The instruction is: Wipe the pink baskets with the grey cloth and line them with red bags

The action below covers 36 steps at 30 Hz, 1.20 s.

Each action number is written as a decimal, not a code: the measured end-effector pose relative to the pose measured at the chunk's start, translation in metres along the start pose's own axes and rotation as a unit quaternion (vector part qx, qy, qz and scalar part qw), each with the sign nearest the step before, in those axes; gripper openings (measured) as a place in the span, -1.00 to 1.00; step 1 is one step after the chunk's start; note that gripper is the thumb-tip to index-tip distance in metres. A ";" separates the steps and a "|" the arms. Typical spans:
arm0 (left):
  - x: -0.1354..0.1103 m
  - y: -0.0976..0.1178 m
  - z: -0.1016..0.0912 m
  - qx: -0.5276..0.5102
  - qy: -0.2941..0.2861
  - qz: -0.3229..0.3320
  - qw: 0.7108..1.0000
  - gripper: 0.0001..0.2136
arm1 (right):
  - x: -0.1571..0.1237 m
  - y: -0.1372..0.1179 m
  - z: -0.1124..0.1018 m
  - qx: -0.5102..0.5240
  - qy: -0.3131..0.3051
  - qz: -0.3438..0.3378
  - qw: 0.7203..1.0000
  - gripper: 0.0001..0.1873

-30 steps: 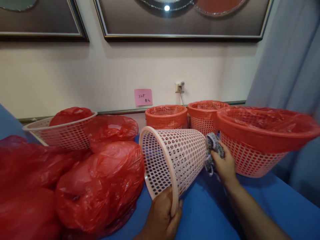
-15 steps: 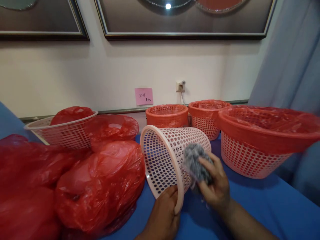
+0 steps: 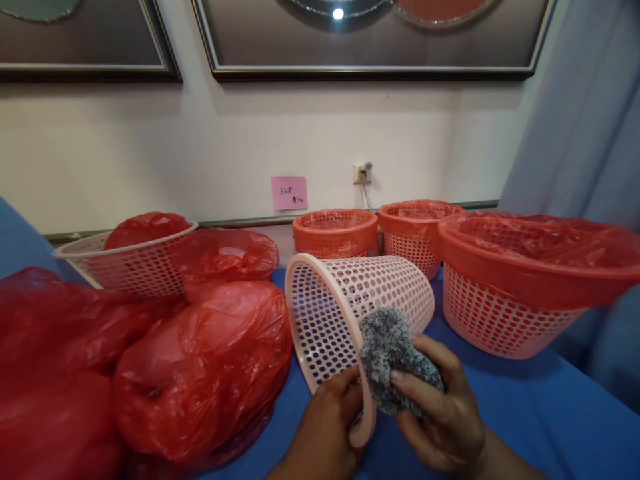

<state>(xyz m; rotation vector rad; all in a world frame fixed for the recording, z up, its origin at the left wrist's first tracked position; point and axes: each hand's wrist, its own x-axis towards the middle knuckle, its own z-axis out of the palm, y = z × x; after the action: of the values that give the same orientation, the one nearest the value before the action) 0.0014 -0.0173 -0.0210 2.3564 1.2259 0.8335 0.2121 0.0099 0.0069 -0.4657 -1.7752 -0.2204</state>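
A pale pink perforated plastic wastebasket (image 3: pixel 395 283) lies on its side, its mouth toward the left and front. My left hand (image 3: pixel 325 427) is closed on the lower part of its rim, fingers reaching inside the mouth. In my right hand (image 3: pixel 445 407) is a fuzzy grey scrubbing cloth (image 3: pixel 387 353), pinched between thumb and fingers. The cloth rests against the outer wall just behind the rim. Some fingertips are hidden by the cloth and the rim.
Red plastic bags (image 3: pixel 205 373) heap up at the left, by a white basket (image 3: pixel 75 248). Behind stand two bag-lined baskets (image 3: pixel 335 230), (image 3: pixel 420 230); a larger lined basket (image 3: pixel 510 320) is at the right. Blue cloth (image 3: pixel 560 413) covers the table. A pink note (image 3: pixel 289 193) hangs on the wall.
My right hand has drawn the grey cloth down and toward me, along the wastebasket's side to near the rim. The wastebasket has shifted slightly right; my left hand still holds the rim.
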 end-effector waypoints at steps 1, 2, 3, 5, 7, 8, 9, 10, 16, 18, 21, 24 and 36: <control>0.000 0.001 -0.001 -0.019 0.012 0.013 1.000 -0.25 | 0.002 -0.004 -0.001 0.010 -0.005 -0.009 1.000 -0.50; -0.002 0.001 -0.002 -0.036 0.028 0.025 0.999 -0.22 | 0.003 -0.005 -0.001 0.019 -0.009 -0.012 1.000 -0.49; -0.003 0.001 -0.002 -0.054 0.048 0.037 0.997 -0.21 | 0.004 -0.004 -0.001 0.025 -0.015 -0.012 1.000 -0.48; -0.006 0.000 -0.003 -0.089 0.089 0.063 0.990 -0.26 | 0.005 -0.001 0.002 0.036 -0.028 -0.012 0.999 -0.45; -0.008 -0.002 -0.005 -0.114 0.098 0.082 0.985 -0.40 | 0.003 0.000 0.007 0.046 -0.039 -0.012 0.998 -0.44; -0.009 -0.002 -0.006 -0.122 0.095 0.084 0.984 -0.47 | 0.001 0.000 0.009 0.050 -0.043 -0.012 0.998 -0.44; -0.009 -0.002 -0.007 -0.125 0.094 0.080 0.984 -0.52 | -0.001 0.000 0.011 0.051 -0.044 -0.011 0.998 -0.43; -0.008 -0.002 -0.008 -0.123 0.099 0.072 0.985 -0.56 | -0.003 0.002 0.013 0.049 -0.041 -0.003 0.998 -0.41; -0.003 0.005 -0.011 -0.103 0.113 0.021 0.988 -0.58 | -0.008 0.054 0.014 -0.020 0.103 0.297 0.949 -0.52; -0.001 0.008 -0.012 -0.105 0.095 0.034 0.989 -0.58 | -0.008 0.078 0.011 -0.003 0.155 0.438 0.886 -0.50; 0.000 0.010 -0.013 -0.090 0.088 0.053 0.991 -0.57 | -0.008 0.097 0.011 0.037 0.184 0.527 0.829 -0.39; 0.000 0.009 -0.012 -0.067 0.088 0.058 0.992 -0.55 | -0.010 0.082 0.016 -0.017 0.155 0.414 0.897 -0.47; 0.003 0.003 -0.010 -0.074 0.059 0.048 0.994 -0.49 | -0.012 0.024 0.022 0.004 0.012 0.098 0.995 -0.35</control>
<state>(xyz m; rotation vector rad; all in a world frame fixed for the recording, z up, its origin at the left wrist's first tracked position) -0.0019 -0.0159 -0.0106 2.2897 1.0624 1.0711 0.2054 0.0379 -0.0126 -0.6241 -1.6934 -0.0813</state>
